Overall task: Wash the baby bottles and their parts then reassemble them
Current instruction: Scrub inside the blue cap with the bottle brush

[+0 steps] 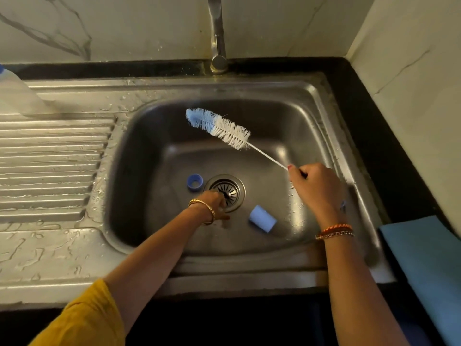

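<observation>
A blue ring [194, 182] lies on the sink [311, 116] floor just left of the drain; the left hand [216, 201] reaches onto the drain, its grip unclear. A blue cap [262, 218] lies right of it. The right hand [314, 187] pinches the bottle brush [219, 127] handle, bristles raised leftward.

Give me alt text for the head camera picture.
Over a steel sink, the right hand holds a bottle brush by its wire handle, while the left hand reaches down at the drain. A blue ring and blue cap lie in the basin.
</observation>
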Demonstrator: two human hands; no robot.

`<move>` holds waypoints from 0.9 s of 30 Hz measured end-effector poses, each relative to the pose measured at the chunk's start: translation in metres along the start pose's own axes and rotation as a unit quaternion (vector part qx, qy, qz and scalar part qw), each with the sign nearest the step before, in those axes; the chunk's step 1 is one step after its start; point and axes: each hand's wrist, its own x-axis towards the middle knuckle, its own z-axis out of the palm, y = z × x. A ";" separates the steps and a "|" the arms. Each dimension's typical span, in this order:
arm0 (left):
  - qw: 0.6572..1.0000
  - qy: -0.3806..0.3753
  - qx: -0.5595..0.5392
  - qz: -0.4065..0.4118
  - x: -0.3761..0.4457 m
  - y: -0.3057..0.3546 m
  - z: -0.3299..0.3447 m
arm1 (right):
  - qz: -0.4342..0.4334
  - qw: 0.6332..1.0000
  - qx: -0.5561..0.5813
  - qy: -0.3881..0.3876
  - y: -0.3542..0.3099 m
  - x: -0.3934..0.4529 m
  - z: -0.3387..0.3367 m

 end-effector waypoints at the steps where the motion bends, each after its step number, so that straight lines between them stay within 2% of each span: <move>1: 1.000 0.012 0.017 0.015 0.001 0.001 0.000 | 0.003 1.000 0.002 0.004 0.000 0.000 0.000; 3: 0.997 0.036 0.041 0.050 0.003 0.007 0.003 | 0.002 1.000 0.004 0.005 0.001 0.000 0.001; 6: 0.985 0.061 0.054 0.149 0.001 0.028 0.001 | -0.009 1.000 0.010 -0.003 0.001 0.002 0.001; 10: 0.948 0.031 0.160 0.275 0.004 0.059 0.002 | -0.018 0.999 0.033 0.009 0.003 0.005 0.001; 14: 0.913 -0.005 0.276 0.301 0.011 0.072 0.017 | -0.031 0.998 0.043 0.025 0.008 0.007 0.001; 16: 0.912 0.011 0.268 0.310 0.012 0.068 0.020 | -0.034 0.998 0.044 0.025 0.009 0.007 0.001; 20: 0.964 0.066 0.085 0.244 0.016 0.051 0.013 | -0.040 0.998 0.042 0.018 0.010 0.006 0.000; 23: 0.976 0.146 -0.110 0.117 0.011 0.044 -0.004 | -0.040 0.998 0.051 0.028 0.008 0.002 -0.002; 25: 0.946 0.206 -0.251 0.011 0.005 0.036 -0.019 | -0.044 0.997 0.056 0.039 0.005 -0.002 -0.004; 26: 0.914 0.236 -0.326 -0.041 0.003 0.030 -0.028 | -0.046 0.996 0.062 0.046 0.003 -0.004 -0.005; 27: 0.868 0.260 -0.414 -0.083 -0.002 0.022 -0.038 | -0.050 0.995 0.071 0.055 0.002 -0.005 -0.005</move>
